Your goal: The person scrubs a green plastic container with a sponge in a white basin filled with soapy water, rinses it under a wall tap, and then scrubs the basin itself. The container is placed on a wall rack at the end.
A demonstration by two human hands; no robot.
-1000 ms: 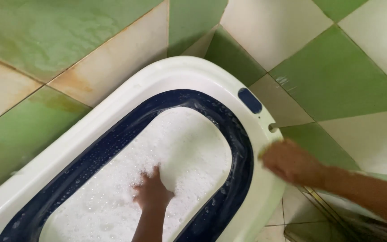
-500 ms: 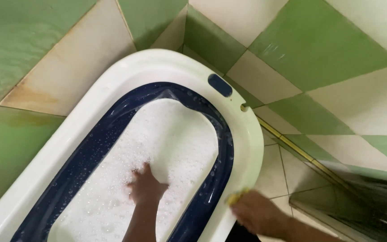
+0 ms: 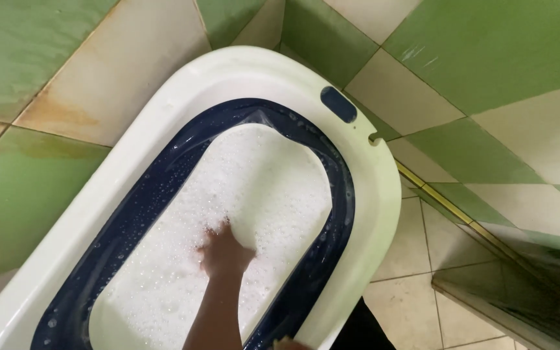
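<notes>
1. Baby bathtub (image 3: 384,194), white-rimmed with navy collapsible walls, sits on the tiled floor (image 3: 416,298) in the corner.
2. Our left hand (image 3: 225,253) lies spread, fingers sunk in foam (image 3: 267,188), gripping nothing.
3. Our right hand (image 3: 291,344) barely shows at the near rim; we cannot tell its grip.
4. We judge it heavy and slippery; hold the stiff rim.

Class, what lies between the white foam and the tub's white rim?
In the head view, a dark blue wall, wet and bubble-flecked, separates the foam from the rim.

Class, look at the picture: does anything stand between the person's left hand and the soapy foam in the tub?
Nothing visible does. The left hand already rests in the foam inside the white and navy tub, fingers partly buried in suds. Only a sliver shows at the bottom edge, perhaps the right hand.
</notes>
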